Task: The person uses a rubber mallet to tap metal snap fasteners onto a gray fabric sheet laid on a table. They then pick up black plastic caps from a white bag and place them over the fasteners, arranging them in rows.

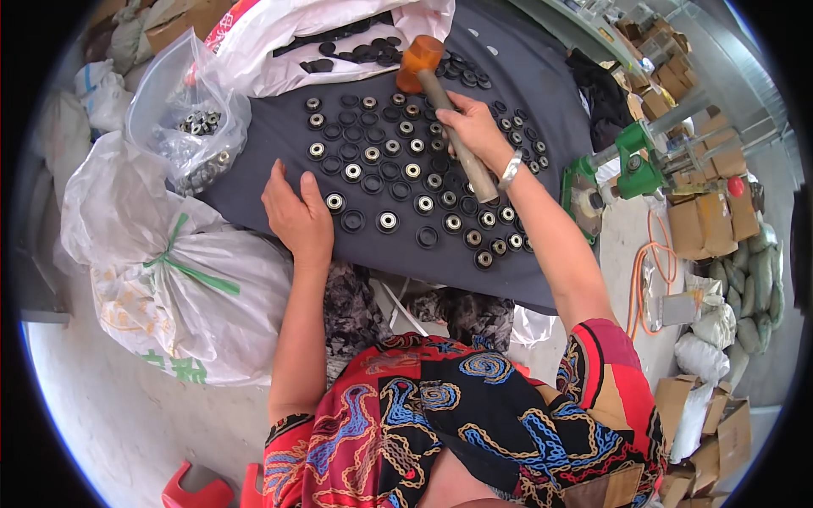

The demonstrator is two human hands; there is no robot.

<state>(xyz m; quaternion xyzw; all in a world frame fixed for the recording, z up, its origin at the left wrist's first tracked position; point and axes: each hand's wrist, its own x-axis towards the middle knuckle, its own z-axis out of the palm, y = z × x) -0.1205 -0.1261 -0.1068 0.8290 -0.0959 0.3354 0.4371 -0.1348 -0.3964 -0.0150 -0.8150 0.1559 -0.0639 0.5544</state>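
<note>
Bearings (388, 222) lay in loose rows among black rings (343, 222) across the tabletop (398, 261), which was draped in dark grey cloth, probably to keep small round parts from sliding or getting marked.

Beside its left edge stood a bulging white sack (224, 326), its neck tied with a green strap, presumably to keep the contents in. Along the far side lay an opened pale sack (254, 72) with dark round pieces (366, 52) on it, apparently spread to leave them within reach. At the far left corner sat a clear plastic bag (152, 127) containing further metal parts (201, 123), its mouth open, likely for easy access.

Right hand (476, 131): grasping the wooden handle of a mallet (421, 66) with an amber head. The head pointed away from the wearer and the handle's end toward the body; this hold appeared to suit controlled, short strokes. Whether the mallet touched the parts beneath could not be determined.

Left hand (298, 212): released, fingers loosely extended, nothing seen in it, near the left end of the rows.

Smallest items: several bearings appeared to sit within black rims, while other rings showed no metal centre. Spacing between most pieces seemed intended to keep each one separately accessible.
</note>
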